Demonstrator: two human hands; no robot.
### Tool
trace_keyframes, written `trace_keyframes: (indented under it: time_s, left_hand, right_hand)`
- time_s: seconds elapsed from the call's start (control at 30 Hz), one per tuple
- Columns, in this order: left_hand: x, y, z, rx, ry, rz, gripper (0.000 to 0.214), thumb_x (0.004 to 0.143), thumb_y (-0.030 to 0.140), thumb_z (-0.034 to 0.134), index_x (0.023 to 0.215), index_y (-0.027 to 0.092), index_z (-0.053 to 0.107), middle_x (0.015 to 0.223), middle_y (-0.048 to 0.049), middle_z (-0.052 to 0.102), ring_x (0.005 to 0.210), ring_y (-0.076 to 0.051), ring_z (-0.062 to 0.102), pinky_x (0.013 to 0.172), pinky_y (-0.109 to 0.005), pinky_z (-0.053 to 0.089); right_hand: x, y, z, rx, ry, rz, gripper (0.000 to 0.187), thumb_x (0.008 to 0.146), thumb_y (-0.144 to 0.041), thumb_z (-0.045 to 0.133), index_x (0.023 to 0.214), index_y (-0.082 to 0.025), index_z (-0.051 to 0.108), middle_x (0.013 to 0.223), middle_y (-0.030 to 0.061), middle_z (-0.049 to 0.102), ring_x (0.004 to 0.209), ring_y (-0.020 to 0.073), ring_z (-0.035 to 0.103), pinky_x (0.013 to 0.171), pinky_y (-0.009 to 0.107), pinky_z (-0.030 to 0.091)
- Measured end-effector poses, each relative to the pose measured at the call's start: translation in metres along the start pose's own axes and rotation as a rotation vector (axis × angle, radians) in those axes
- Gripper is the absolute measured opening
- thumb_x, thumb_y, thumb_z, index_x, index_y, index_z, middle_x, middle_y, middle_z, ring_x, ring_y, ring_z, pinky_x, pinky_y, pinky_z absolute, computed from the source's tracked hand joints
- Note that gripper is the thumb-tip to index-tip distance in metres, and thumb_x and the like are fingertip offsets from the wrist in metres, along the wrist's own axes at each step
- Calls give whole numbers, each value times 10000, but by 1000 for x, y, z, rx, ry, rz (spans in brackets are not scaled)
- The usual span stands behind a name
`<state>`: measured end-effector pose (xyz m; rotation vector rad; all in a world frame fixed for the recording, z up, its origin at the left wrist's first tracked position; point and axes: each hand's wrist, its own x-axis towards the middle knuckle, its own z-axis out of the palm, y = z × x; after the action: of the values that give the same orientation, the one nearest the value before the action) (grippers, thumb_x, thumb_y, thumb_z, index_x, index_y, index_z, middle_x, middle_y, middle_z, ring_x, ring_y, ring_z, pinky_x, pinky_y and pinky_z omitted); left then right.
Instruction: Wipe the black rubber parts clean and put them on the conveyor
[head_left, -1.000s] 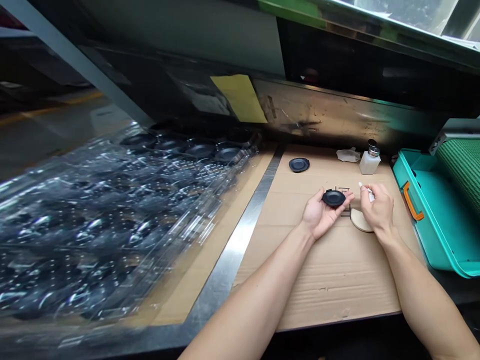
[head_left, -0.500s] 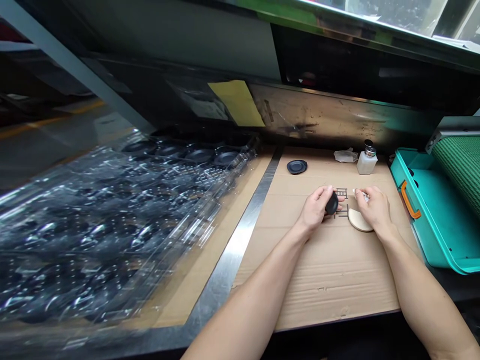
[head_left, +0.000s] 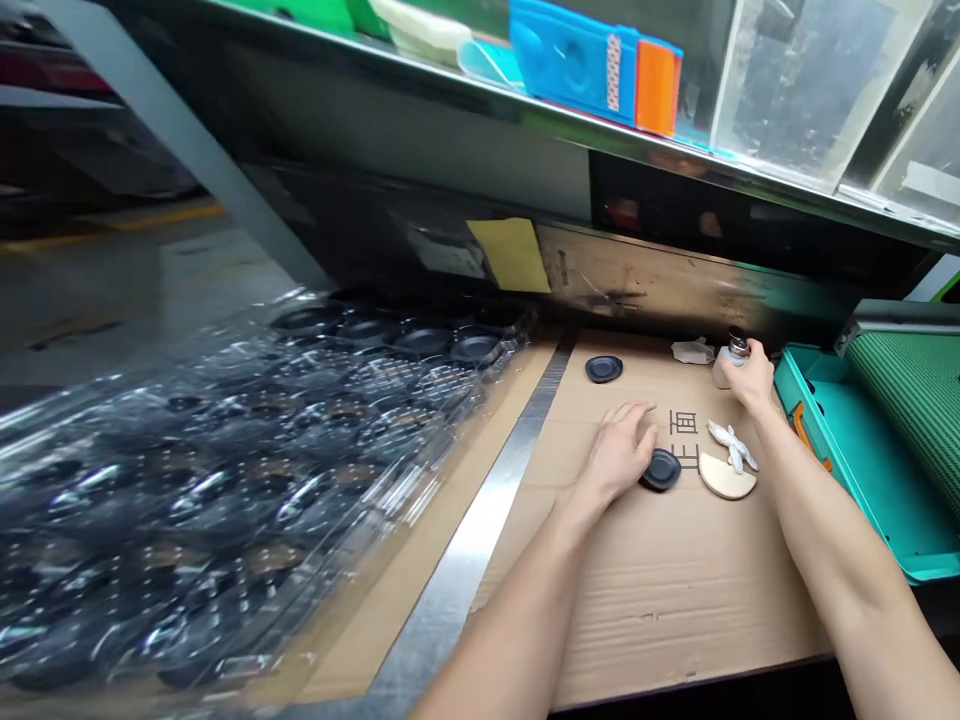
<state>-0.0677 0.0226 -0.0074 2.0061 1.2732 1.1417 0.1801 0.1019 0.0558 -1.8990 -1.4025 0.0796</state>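
Note:
My left hand (head_left: 621, 447) rests on the cardboard sheet (head_left: 675, 570), fingers curled loosely over the edge of a small black round disc (head_left: 661, 469) that lies flat there. My right hand (head_left: 750, 377) reaches to the back and grips a small white bottle with a metal cap (head_left: 732, 356). A crumpled white wipe (head_left: 731, 443) lies loose beside a pale half-round wooden piece (head_left: 724, 477), just right of the disc. A second black disc (head_left: 604, 368) sits farther back on the cardboard.
Clear plastic blister trays (head_left: 247, 450) holding several black discs fill the left side. A metal strip (head_left: 480, 530) divides them from the cardboard. A teal bin (head_left: 862, 460) with an orange handle stands at the right. A shelf (head_left: 600, 110) runs overhead; a white scrap (head_left: 691, 350) lies by the bottle.
My left hand has set the black disc down on the cardboard. My right hand dropped the white wipe and reached back to the bottle. The view tilted upward.

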Motion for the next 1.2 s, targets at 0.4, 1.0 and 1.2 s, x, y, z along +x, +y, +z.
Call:
trace_keyframes:
  time_s: [0.4,1.0,1.2]
  left_hand:
    - [0,17,10,-252,166,-39,635,785,395,756,1348,221,520,1310,-117,667,1189,-295,658,1004,-432,535]
    - [-17,45,20,-318,196,240,526,790,292,704,1279,188,539,1227,-128,672,1122,-290,644,979,-434,515]
    - [-21,64,14,-612,-72,106,489,804,398,759,1187,177,550,1064,-88,706,906,-227,678,773,-337,538]
  right_hand:
    - [-125,-75,-9,429,-298,-316,534,800,-450,714,1248,-217,541,1149,73,732,990,220,705,837,338,551]
    - [-116,-120,-78,-683,-396,-425,396,1026,-478,359,1151,-203,616,1020,126,764,929,301,717,731,329,428]
    - [-112,-110,-92,-749,-426,-595,335,1017,-418,360,1100,-198,598,905,96,750,789,259,681,631,308,309]
